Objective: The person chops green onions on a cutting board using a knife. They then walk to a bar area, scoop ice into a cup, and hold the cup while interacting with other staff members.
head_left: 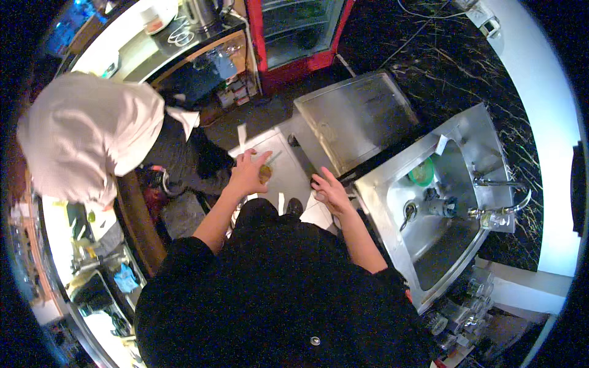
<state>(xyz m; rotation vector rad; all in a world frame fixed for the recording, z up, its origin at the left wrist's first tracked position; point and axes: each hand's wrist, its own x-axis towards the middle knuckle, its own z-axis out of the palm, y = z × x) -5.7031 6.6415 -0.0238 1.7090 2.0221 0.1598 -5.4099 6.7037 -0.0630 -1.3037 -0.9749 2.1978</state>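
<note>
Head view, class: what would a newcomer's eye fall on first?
Probably the steel sink on the right, with a round green thing in it. Next, the pale-shirted person bent over at the left and the red-framed fridge at the top. Near the middle, the left hand curves at a small amber thing, while the right hand is spread.

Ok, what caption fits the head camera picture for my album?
Left fingers curve around a small amber item; right fingers spread near a steel sink.
</note>
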